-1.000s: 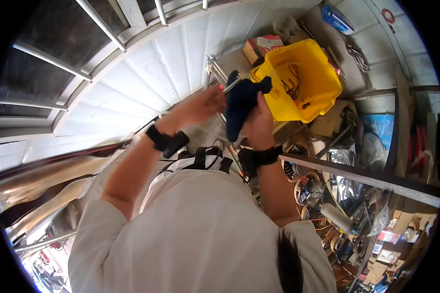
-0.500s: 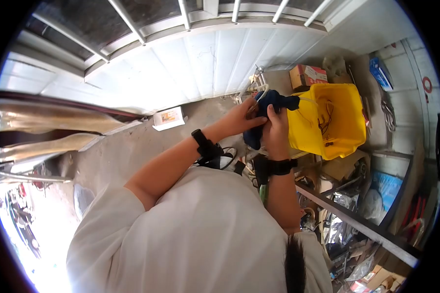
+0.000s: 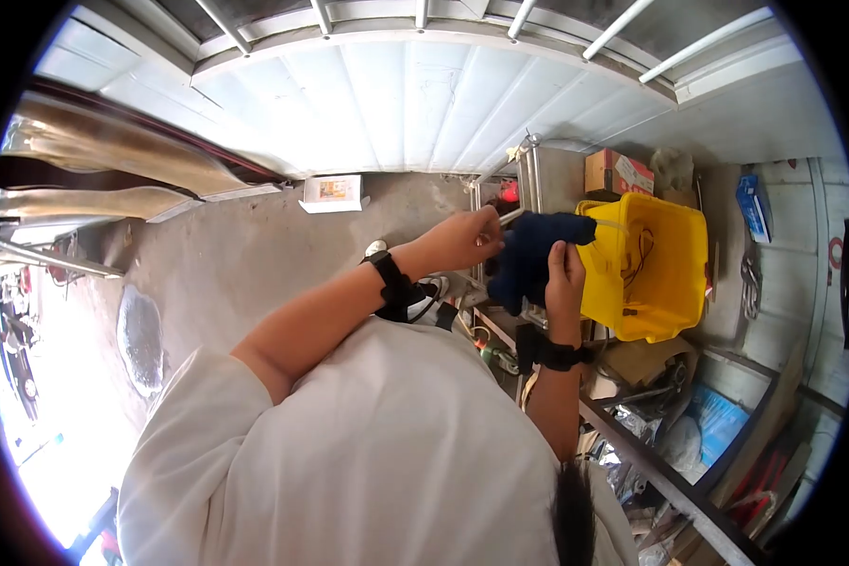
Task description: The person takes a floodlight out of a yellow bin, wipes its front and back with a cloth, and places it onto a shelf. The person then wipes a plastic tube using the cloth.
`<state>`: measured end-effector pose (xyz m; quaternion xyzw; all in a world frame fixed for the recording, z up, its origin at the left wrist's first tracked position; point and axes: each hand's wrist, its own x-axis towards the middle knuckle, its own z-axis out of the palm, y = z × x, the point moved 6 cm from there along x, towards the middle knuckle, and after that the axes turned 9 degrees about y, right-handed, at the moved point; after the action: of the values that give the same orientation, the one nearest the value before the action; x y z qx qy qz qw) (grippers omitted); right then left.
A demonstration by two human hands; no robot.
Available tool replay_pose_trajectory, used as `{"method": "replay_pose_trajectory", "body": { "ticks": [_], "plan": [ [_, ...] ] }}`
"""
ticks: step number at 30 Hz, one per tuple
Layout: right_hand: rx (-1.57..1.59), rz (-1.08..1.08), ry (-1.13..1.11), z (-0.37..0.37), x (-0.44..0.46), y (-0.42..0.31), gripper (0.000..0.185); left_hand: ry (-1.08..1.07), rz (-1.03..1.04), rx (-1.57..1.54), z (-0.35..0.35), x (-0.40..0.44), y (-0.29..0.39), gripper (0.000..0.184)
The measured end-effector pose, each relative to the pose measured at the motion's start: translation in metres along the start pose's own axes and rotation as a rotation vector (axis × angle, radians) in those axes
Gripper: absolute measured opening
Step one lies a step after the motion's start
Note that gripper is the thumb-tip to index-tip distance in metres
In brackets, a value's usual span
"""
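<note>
A dark blue cloth [image 3: 536,253] is bunched in front of my body, beside the yellow bin. My right hand [image 3: 564,283] grips its right side, thumb on top. At the cloth's upper left, my left hand [image 3: 472,238] is closed, its fingers pinched near a pale cord or thin rod [image 3: 511,217]; what exactly the fingertips hold is too small to tell. The yellow bin [image 3: 684,274] has thin dark wires [image 3: 643,253] inside, and a pale strand runs from the cloth toward its rim.
A red and white box [image 3: 619,174] lies behind the bin. On the floor to the left is a white box [image 3: 333,193]. A metal frame [image 3: 670,476] with clutter under it stands at the right. A ribbed white wall [image 3: 387,104] runs across the back.
The view has turned, showing more floor on the left. My left hand has moved from the front of the cloth to its upper left edge, and the cloth hangs wider.
</note>
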<state>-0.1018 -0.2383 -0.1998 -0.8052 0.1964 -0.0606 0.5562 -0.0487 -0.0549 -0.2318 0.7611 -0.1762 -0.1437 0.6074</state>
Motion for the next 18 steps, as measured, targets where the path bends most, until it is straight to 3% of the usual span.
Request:
{"method": "replay_pose_trajectory", "body": {
  "ticks": [1,3,5,6,8,11,15,18],
  "plan": [
    [-0.040,0.037,-0.055,0.000,-0.002,0.006,0.030,0.011,0.111,0.018,0.003,0.000,0.000,0.024],
    [-0.211,-0.158,-0.137,0.004,-0.006,-0.001,0.024,0.023,0.334,0.055,0.007,0.001,0.013,0.030],
    [-0.217,-0.451,-0.108,0.010,-0.013,-0.026,0.016,-0.236,-0.044,-0.222,0.022,0.007,0.005,0.034],
    [-0.260,-0.467,-0.103,0.009,-0.014,-0.034,0.016,-0.365,-0.235,-0.360,0.030,0.006,0.005,0.037],
    [-0.350,-0.497,-0.089,0.005,-0.014,-0.044,0.016,-0.395,-0.286,-0.438,0.039,0.011,0.002,0.045],
    [-0.588,-0.368,-0.125,-0.001,-0.012,-0.047,0.017,-0.366,-0.325,-0.644,0.050,0.014,0.009,0.050],
    [-0.574,-0.512,-0.164,-0.005,-0.016,-0.046,0.016,-0.364,-0.441,-1.113,0.060,0.025,0.010,0.044],
    [-0.670,-0.534,-0.154,-0.015,-0.027,-0.036,0.016,-0.352,-0.391,-0.836,0.072,0.043,0.011,0.036]
  ]
}}
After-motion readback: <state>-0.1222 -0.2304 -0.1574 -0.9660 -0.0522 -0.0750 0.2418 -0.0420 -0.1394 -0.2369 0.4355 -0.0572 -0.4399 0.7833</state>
